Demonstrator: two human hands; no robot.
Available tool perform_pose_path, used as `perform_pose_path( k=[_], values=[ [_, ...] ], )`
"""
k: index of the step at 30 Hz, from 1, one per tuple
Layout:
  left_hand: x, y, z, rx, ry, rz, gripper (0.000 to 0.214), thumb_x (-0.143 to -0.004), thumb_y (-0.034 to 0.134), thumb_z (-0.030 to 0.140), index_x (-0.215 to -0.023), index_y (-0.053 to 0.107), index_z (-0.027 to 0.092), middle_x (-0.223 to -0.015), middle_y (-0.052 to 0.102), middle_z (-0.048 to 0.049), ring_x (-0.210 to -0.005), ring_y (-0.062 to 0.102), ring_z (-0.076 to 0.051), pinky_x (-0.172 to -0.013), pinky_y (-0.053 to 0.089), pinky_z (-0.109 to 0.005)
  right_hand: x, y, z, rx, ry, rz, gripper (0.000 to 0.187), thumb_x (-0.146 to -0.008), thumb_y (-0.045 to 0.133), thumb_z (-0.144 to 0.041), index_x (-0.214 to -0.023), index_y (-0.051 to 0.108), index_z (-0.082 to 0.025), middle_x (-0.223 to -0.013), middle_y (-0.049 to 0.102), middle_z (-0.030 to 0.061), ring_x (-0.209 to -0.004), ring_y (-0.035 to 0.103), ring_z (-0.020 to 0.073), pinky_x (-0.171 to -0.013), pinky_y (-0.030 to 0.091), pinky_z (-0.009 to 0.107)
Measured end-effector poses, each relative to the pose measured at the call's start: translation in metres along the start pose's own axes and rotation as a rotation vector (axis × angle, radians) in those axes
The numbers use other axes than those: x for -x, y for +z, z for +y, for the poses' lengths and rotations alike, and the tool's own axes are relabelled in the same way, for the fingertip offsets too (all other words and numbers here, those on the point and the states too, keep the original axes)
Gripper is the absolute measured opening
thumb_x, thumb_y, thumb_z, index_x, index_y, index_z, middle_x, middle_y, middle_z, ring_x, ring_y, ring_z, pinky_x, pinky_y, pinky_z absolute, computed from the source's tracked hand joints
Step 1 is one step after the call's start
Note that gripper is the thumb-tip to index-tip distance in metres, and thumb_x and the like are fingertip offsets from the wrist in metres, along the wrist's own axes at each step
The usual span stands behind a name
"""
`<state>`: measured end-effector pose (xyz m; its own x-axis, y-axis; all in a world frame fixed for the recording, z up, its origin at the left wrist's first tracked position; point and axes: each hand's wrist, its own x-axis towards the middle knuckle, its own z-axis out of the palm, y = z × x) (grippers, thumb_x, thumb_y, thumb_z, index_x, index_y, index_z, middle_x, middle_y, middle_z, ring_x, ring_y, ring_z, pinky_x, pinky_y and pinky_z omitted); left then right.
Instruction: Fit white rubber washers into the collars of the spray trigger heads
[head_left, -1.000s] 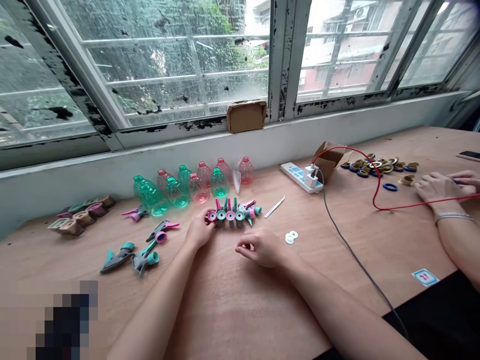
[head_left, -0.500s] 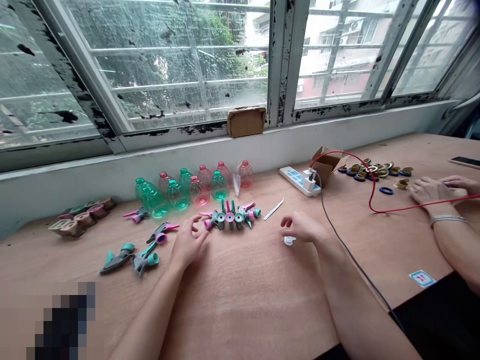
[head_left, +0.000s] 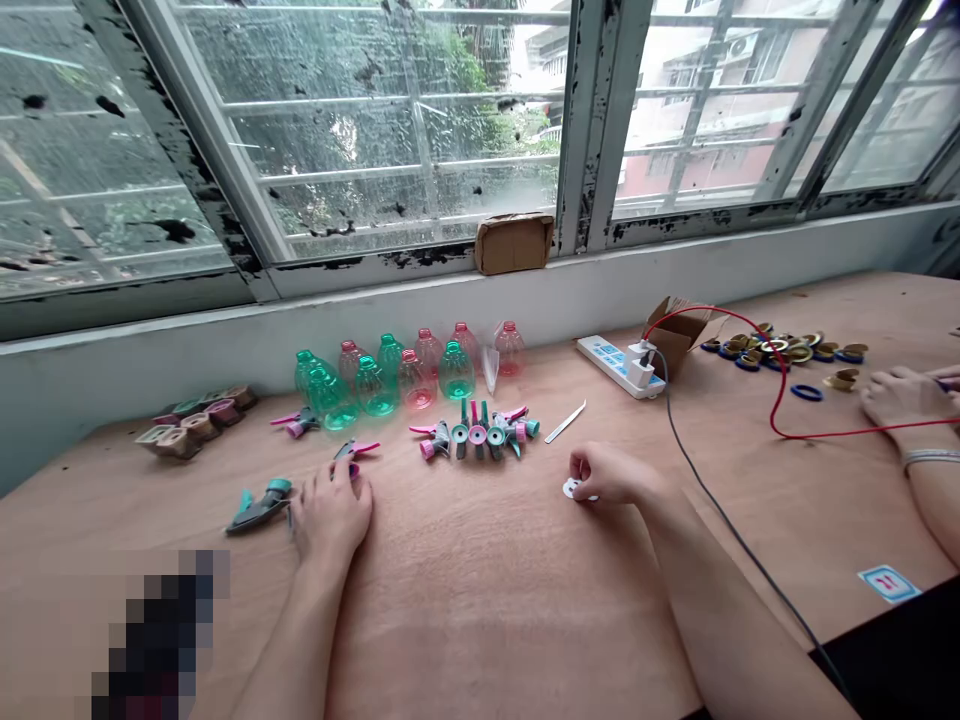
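Observation:
My left hand [head_left: 330, 510] curls over a grey and teal trigger spray head at the left, covering most of it. Just beyond those fingers lies a spray head with a pink trigger [head_left: 364, 447], partly hidden. A grey spray head with a teal collar [head_left: 262, 507] rests to the left of that hand. My right hand [head_left: 607, 475] is closed in a pinch at small white round pieces [head_left: 570, 488] on the table. Between the hands and farther back stands a row of spray heads [head_left: 478, 435] in pink, teal and grey. White tweezers [head_left: 565, 422] lie to their right.
Several green bottles [head_left: 375, 390] and pink bottles [head_left: 417, 385] stand along the wall. A power strip [head_left: 619, 367] with a red cable and a grey cable sits behind my right hand. At the right, a co-worker's hand [head_left: 904, 400] is near gold and blue round parts [head_left: 795, 350].
My left hand has moved left from beside the row of spray heads onto the one at the left. The right hand has lowered and closed at the white pieces. The view has turned slightly left.

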<state>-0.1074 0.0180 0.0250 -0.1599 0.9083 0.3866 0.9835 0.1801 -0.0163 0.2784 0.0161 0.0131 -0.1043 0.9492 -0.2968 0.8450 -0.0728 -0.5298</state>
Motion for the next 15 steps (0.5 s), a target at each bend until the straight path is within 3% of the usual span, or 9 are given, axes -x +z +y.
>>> perform_pose_path(
  k=[6,15],
  values=[
    [0.003,-0.003,0.003,-0.019,0.066,0.032,0.035,-0.089,0.038,0.028,-0.112,0.063,0.020,-0.112,0.063,-0.0130,-0.103,0.055,-0.029,-0.085,0.038,-0.041,-0.004,0.009,-0.006,-0.003,-0.071,0.014,0.013,-0.058,0.073,-0.019,-0.069,0.065,-0.018,-0.070,0.068,0.0004,-0.062,0.059,0.0129,-0.049,0.034,0.020],
    [0.006,-0.016,0.020,-0.013,0.117,-0.067,0.034,-0.088,0.041,0.040,-0.099,0.068,0.022,-0.089,0.069,-0.0115,-0.095,0.059,-0.031,-0.076,0.042,-0.040,-0.003,0.018,-0.023,-0.005,-0.255,0.161,0.011,-0.062,0.070,-0.020,-0.072,0.064,-0.019,-0.073,0.067,0.0006,-0.065,0.059,0.0131,-0.053,0.036,0.020]
  ],
)
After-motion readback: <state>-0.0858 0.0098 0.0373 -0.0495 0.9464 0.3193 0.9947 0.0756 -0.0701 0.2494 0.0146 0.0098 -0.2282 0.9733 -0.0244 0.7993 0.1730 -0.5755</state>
